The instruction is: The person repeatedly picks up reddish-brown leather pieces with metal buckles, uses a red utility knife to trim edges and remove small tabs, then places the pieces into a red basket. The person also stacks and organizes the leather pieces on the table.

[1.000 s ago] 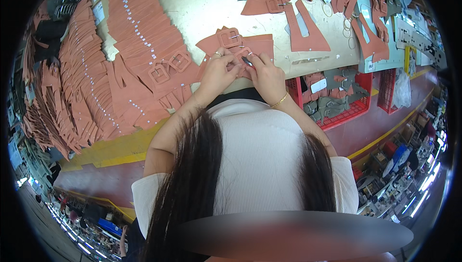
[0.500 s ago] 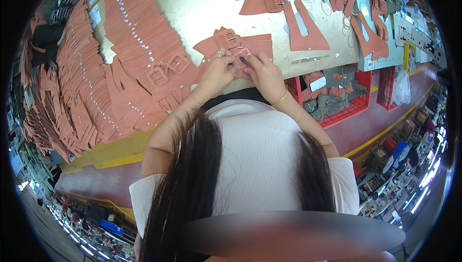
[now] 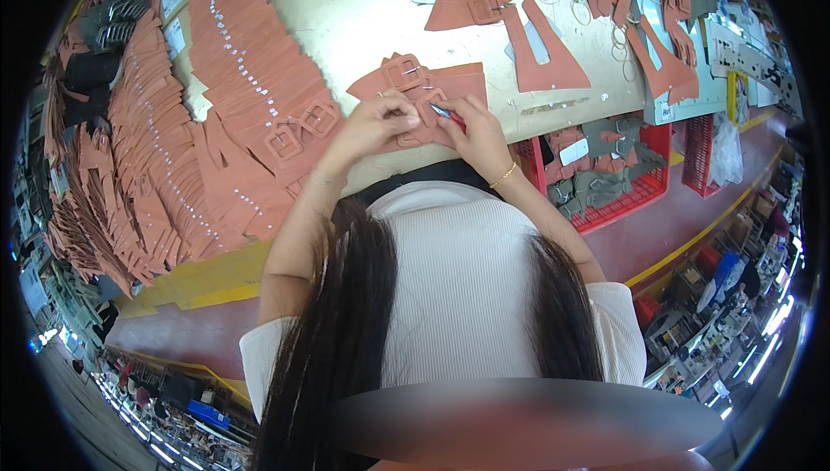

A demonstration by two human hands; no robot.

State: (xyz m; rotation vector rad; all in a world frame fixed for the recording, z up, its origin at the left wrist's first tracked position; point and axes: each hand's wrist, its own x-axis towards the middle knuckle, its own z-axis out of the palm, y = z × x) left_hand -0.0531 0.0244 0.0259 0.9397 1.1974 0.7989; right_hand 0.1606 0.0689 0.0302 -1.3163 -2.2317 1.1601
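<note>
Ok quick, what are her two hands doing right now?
Left hand: closed, pinching the strap piece.
Right hand: closed on a small tool at the strap piece.

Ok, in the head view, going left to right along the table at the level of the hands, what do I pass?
Rows of terracotta strap pieces → two loose buckles → left hand → right hand, which holds a small tool → red crate below the table edge.
</note>
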